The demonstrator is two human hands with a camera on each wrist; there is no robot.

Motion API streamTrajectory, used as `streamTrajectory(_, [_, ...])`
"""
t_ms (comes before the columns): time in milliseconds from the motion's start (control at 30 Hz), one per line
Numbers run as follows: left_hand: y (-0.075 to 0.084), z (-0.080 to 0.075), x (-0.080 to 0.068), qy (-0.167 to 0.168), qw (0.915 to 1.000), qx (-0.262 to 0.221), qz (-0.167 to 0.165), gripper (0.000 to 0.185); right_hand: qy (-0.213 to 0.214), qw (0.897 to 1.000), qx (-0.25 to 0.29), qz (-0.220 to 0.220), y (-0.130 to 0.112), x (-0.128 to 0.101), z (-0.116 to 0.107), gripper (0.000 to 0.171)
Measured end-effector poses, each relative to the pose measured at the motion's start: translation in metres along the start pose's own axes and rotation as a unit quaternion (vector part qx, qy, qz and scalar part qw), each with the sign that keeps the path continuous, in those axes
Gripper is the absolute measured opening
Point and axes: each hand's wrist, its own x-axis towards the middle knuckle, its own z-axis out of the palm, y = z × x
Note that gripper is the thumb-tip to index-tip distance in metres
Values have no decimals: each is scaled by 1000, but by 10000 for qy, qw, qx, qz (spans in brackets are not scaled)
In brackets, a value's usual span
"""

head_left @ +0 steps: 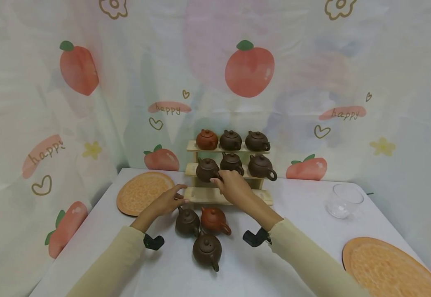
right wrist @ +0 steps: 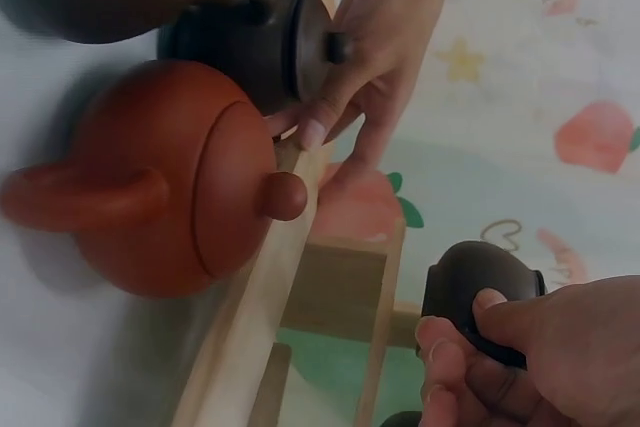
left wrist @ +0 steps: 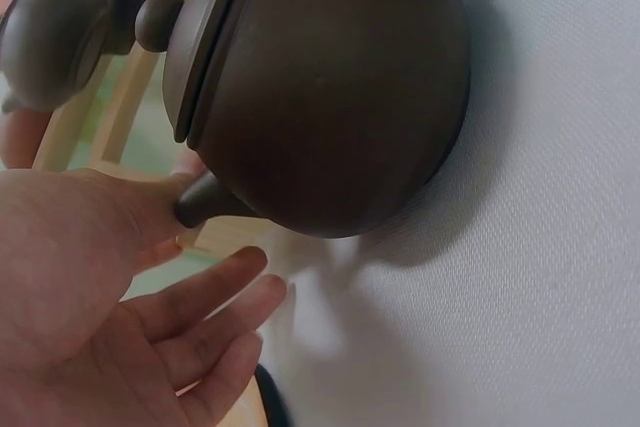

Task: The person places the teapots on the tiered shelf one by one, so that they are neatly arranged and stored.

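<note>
My right hand grips a dark brown teapot by its handle side, at the left end of the middle step of a wooden stand. In the right wrist view, thumb and fingers close around that teapot. My left hand holds nothing; its fingers are spread loosely by the left end of the lowest step. Just below it stands another dark teapot, whose spout overlaps the hand in the left wrist view. Beside that teapot sit a red-orange teapot and, nearer me, a brown one.
Two more dark teapots, one at the middle and one at the right, share the middle step. A red-orange teapot and two dark ones line the top step. Round orange mats lie left and front right; a clear glass bowl stands right.
</note>
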Motion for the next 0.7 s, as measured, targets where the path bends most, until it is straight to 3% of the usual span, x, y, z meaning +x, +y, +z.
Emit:
streamTrajectory(300, [1,0,0,10,10000,29,-37,53,100,9994,-244,218,-6,22,5,29])
streamTrajectory(700, [0,-1,0,-18,10000,-18,-90,54,-68,9982,-134,584,-6,38,10,31])
